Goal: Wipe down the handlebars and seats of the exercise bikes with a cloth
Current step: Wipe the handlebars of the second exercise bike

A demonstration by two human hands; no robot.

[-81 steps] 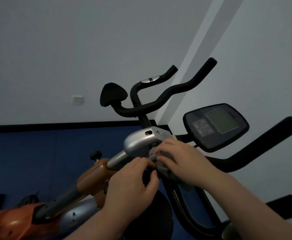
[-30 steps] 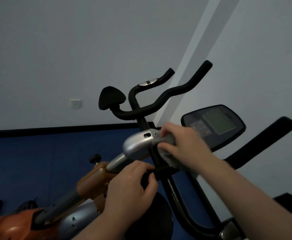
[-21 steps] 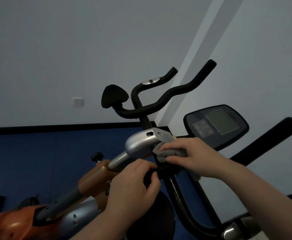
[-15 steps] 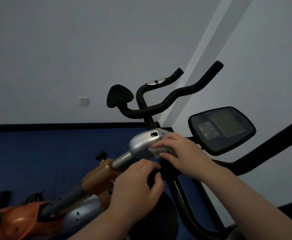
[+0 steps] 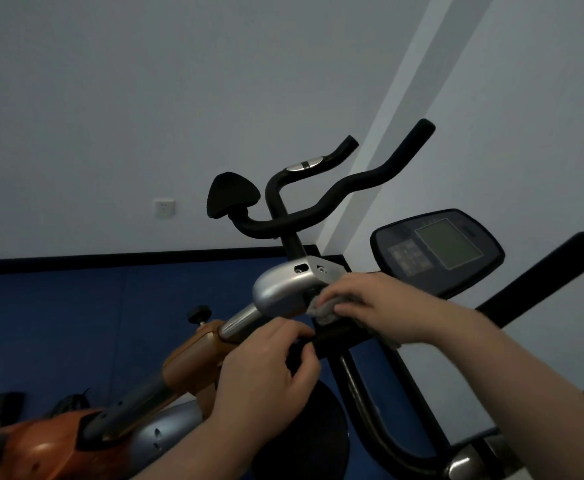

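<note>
The grey cloth (image 5: 325,308) is bunched under my right hand (image 5: 375,306), pressed against the black handlebar (image 5: 339,336) stem just beside the silver housing (image 5: 283,289) of the bike in front of me. My right fingers curl over the cloth and pinch it, so only a crumpled edge shows past my fingertips, plus a bit hanging below my wrist. My left hand (image 5: 266,379) sits lower and nearer to me, its fingers and thumb curled round the black bar close under the cloth; the two hands are near each other but not touching. To the right of my right hand, the bike's console (image 5: 437,252) faces me, and a long black grip (image 5: 543,282) runs off to the right edge. Below the silver housing, a shiny post slides into the orange frame (image 5: 193,355). Behind stands a second bike's curved handlebars (image 5: 339,192) and black seat (image 5: 231,195), against a pale wall with a socket (image 5: 163,208).
</note>
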